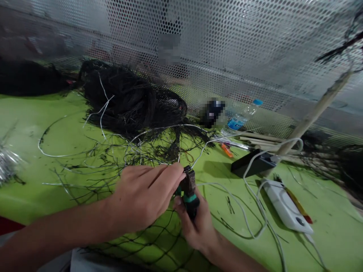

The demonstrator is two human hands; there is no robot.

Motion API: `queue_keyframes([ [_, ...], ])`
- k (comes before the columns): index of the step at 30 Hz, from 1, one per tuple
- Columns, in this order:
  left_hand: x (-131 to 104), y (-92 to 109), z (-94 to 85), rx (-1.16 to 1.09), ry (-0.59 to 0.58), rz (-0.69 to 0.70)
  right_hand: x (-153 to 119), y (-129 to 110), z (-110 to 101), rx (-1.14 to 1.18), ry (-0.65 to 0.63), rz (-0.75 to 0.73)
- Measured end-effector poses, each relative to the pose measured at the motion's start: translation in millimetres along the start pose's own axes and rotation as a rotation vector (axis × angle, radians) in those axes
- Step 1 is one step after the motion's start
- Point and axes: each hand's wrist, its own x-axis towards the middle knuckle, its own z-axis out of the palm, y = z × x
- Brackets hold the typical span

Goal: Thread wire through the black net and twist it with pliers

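Note:
My right hand [200, 230] is wrapped around a pair of pliers [189, 187] with dark jaws and black-green handles, jaws pointing up. Close against those jaws, the fingers of my left hand [147, 194] pinch together; what lies between them is hidden. A silver wire [202, 153] runs up and right from the plier jaws. Just beyond my left fingertips is a tuft of black strands [171, 151]. Black netting [147, 245] spreads below both hands.
A large heap of black fibre [124, 100] lies behind my hands on the green table [25, 196]. Loose wires are strewn at left. To the right are a water bottle [236, 120], a black box [252, 164], a white power strip [286, 206] with cable, and a wooden pole [314, 115]. Perforated metal [215, 49] stands behind.

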Motion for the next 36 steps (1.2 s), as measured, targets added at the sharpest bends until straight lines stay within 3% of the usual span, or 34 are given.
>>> queue_keyframes([
  [13, 2, 2, -3.9, -0.064, -0.074, -0.153, 3, -6, -8, -0.037, -0.051, -0.028],
  [21, 4, 2, -10.0, -0.182, -0.149, -0.235, 3, -3, -8, -0.101, -0.013, -0.001],
  [29, -1, 2, -0.1, -0.061, -0.03, -0.136, 3, -3, -9, -0.062, -0.047, -0.018],
  [36, -2, 4, 0.5, -0.056, -0.021, -0.143, 1, -2, -8, -0.072, -0.033, -0.021],
])
